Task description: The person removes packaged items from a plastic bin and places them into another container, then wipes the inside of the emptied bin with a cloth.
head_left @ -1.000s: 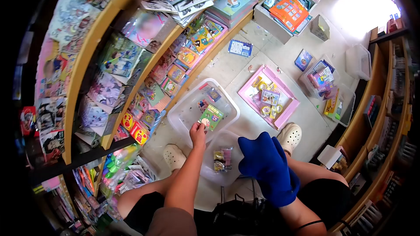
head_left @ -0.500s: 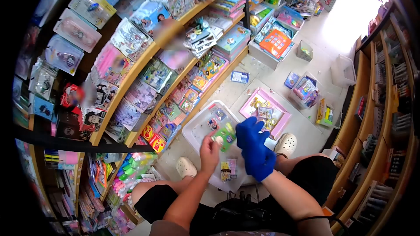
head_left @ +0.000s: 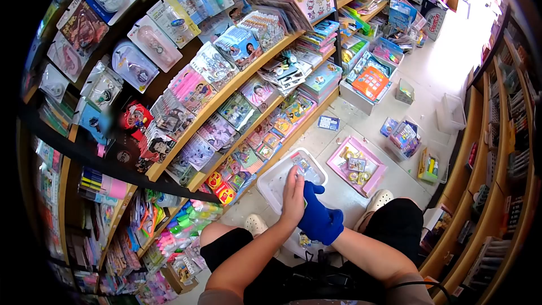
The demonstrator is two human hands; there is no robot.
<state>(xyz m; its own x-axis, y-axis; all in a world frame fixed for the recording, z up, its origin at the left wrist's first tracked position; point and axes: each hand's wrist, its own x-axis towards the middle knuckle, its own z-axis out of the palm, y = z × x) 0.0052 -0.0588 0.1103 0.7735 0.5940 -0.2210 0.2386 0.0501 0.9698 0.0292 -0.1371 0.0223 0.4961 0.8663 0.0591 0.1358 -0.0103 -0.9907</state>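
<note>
My bare left hand [head_left: 292, 196] and my blue-gloved right hand [head_left: 320, 216] are pressed together over the near part of a white plastic tub [head_left: 264, 183]. The left fingers point up and away, lying along the glove. A sliver of a green card [head_left: 306, 203] shows between the palms; the rest of it is hidden. Small picture packets [head_left: 306, 167] lie inside the tub at its far side. Just below the glove, another small printed packet [head_left: 305, 240] is partly visible.
A pink tray [head_left: 369, 185] with small gold items sits right of the tub. Beyond it are a filled clear box [head_left: 404, 138], a yellow-green box [head_left: 429, 165] and a flat blue packet [head_left: 328, 122]. Stocked shelves [head_left: 226, 91] line the left, wooden shelves [head_left: 471, 192] the right.
My hands have come together, and the green card that showed between them is now mostly covered. The view has shifted, so the shelves and floor items appear farther right and lower.
</note>
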